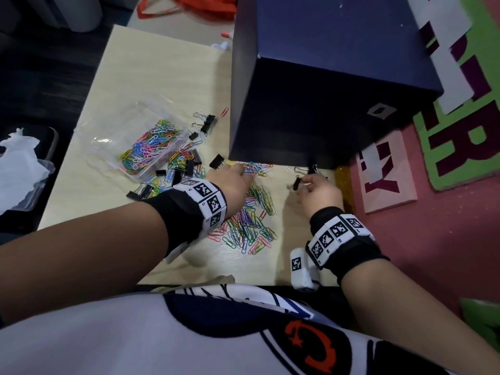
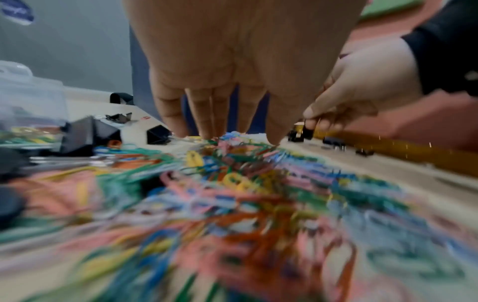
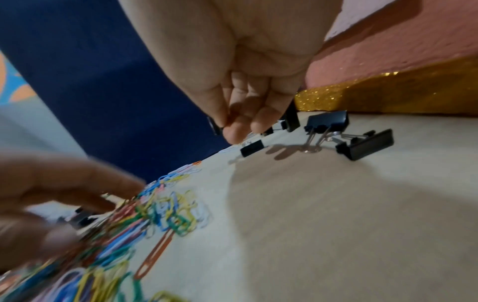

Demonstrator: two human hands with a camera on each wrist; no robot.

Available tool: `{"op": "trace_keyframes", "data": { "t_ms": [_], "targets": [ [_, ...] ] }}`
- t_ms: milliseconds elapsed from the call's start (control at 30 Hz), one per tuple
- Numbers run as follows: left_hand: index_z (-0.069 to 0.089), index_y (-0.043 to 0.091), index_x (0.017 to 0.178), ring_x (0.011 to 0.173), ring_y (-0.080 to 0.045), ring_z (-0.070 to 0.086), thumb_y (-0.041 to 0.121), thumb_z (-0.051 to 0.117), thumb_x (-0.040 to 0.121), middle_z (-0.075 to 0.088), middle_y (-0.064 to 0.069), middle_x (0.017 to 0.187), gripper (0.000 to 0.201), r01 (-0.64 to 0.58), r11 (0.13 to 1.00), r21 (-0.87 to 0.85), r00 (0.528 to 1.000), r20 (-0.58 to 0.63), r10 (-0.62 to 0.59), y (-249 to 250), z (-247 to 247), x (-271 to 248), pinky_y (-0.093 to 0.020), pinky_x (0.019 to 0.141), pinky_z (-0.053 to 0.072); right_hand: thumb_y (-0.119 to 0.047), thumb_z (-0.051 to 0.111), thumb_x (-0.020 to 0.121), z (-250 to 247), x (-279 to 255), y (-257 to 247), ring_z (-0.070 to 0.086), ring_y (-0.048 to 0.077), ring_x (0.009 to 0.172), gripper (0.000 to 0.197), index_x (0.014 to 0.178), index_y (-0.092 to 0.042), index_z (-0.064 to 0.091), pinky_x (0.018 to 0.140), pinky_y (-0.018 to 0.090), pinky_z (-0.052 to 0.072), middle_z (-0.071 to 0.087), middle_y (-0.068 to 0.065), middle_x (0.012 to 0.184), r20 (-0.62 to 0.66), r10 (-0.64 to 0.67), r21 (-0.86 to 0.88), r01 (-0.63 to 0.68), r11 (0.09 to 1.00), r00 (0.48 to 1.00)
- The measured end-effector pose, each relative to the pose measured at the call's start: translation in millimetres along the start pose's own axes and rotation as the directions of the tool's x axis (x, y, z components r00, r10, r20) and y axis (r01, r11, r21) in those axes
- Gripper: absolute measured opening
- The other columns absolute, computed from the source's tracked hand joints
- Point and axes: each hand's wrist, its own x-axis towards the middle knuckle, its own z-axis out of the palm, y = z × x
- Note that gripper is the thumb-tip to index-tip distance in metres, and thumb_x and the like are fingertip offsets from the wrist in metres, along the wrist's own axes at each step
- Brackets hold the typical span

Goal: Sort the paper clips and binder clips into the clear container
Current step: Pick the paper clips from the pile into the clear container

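Observation:
A heap of coloured paper clips [image 1: 251, 217] lies on the pale table [image 1: 162, 85]. My left hand [image 1: 243, 170] reaches over it, and its straight fingers [image 2: 201, 114] touch the far clips at the foot of the blue box. My right hand [image 1: 303, 183] pinches a small black binder clip [image 1: 297, 183] just above the table, thumb and fingertips closed on it [image 3: 214, 126]. More black binder clips [image 3: 328, 120] lie beside that hand. The clear container [image 1: 146, 150], left of centre, holds paper clips. Several binder clips [image 1: 189, 163] lie scattered around it.
A large dark blue box [image 1: 324, 90] stands at the back, close to both hands. A gold glitter strip [image 1: 342, 185] and pink and green boards [image 1: 387, 174] border the table's right edge. A white plastic bag [image 1: 19, 163] lies off the left side.

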Motion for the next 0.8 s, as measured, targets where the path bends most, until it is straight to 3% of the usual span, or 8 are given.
{"op": "trace_keyframes", "data": {
  "t_ms": [67,133,233,367,500,600,700,800],
  "targets": [
    [0.035,0.022,0.141,0.133,-0.029,0.032,0.023,0.055,0.089,0.03,-0.006,0.148,0.055,-0.008,0.996,0.085,0.999,0.039,0.005,-3.9,3.9,-6.5,-0.048,0.103,0.035,-0.012,0.05,0.093,-4.2,2.7,1.0,0.064,0.028,0.096,0.032,0.125,-0.015,0.055,0.08,0.028,0.049,0.066,0.009,0.111,-0.036,0.064,0.024,-0.063,0.998,0.997],
    [0.035,0.021,0.142,0.135,-0.027,0.03,0.027,0.054,0.09,0.028,-0.003,0.15,0.056,-0.067,0.992,0.106,0.997,0.046,0.063,-5.5,8.9,-14.0,-0.05,0.106,0.033,-0.012,0.052,0.091,-3.0,3.2,-1.4,0.058,0.032,0.105,0.043,0.133,-0.016,0.046,0.085,0.031,0.046,0.052,0.012,0.128,-0.041,0.106,-0.058,-0.108,0.992,0.994],
    [0.038,0.025,0.141,0.134,-0.024,0.034,0.034,0.053,0.089,0.033,0.001,0.148,0.055,-0.177,0.98,0.096,0.984,0.029,0.175,-4.3,18.5,-23.7,-0.051,0.105,0.033,-0.017,0.054,0.089,3.5,0.7,-12.2,0.048,0.035,0.117,0.042,0.13,-0.015,0.045,0.093,0.037,0.043,0.039,0.014,0.133,-0.058,-0.002,-0.213,-0.011,0.977,0.998],
    [0.041,0.027,0.138,0.128,-0.024,0.04,0.038,0.053,0.089,0.039,0.0,0.142,0.052,-0.199,0.976,0.089,0.98,-0.013,0.201,-8.8,19.4,-28.5,-0.049,0.101,0.038,-0.016,0.046,0.094,20.5,2.9,-36.5,0.04,0.026,0.128,0.045,0.138,-0.014,0.041,0.104,0.031,0.034,0.037,0.01,0.141,0.204,-0.204,-0.227,0.249,0.942,0.958],
    [0.039,0.026,0.139,0.128,-0.026,0.039,0.035,0.051,0.089,0.037,-0.002,0.143,0.052,-0.087,0.99,0.108,0.993,-0.073,0.095,-27.6,9.1,-26.6,-0.05,0.101,0.037,-0.017,0.041,0.097,35.2,6.6,-48.9,0.03,0.025,0.138,0.056,0.15,-0.018,0.023,0.113,0.032,0.025,0.025,0.005,0.154,0.37,-0.254,-0.267,0.364,0.892,0.894],
    [0.033,0.025,0.143,0.126,-0.027,0.041,0.034,0.049,0.092,0.042,-0.002,0.139,0.054,-0.005,0.995,0.102,0.999,-0.032,0.008,-40.4,3.1,-23.5,-0.049,0.102,0.035,-0.007,0.044,0.089,41.1,-1.4,-50.1,0.033,0.025,0.133,0.056,0.143,-0.02,0.035,0.11,0.034,0.03,0.03,0.002,0.148,0.391,-0.299,-0.313,0.431,0.846,0.871],
    [0.038,0.023,0.139,0.121,-0.027,0.045,0.029,0.049,0.092,0.048,-0.003,0.132,0.049,0.033,0.99,0.139,0.998,-0.063,-0.024,-44.2,-1.6,-18.7,-0.046,0.096,0.038,-0.002,0.044,0.083,47.7,-15.5,-46.1,0.039,0.026,0.12,0.052,0.132,-0.02,0.044,0.102,0.036,0.038,0.038,0.003,0.135,0.392,-0.331,-0.359,0.474,0.804,0.858],
    [0.047,0.019,0.128,0.115,-0.029,0.047,0.018,0.052,0.09,0.05,-0.005,0.125,0.038,0.038,0.984,0.173,0.994,-0.109,-0.019,-42.3,-5.4,-13.1,-0.046,0.09,0.041,-0.009,0.043,0.087,44.7,-17.9,-43.5,0.041,0.026,0.118,0.042,0.128,-0.021,0.049,0.097,0.037,0.041,0.042,0.005,0.13,0.332,-0.288,-0.394,0.41,0.823,0.898]
  ]
}}
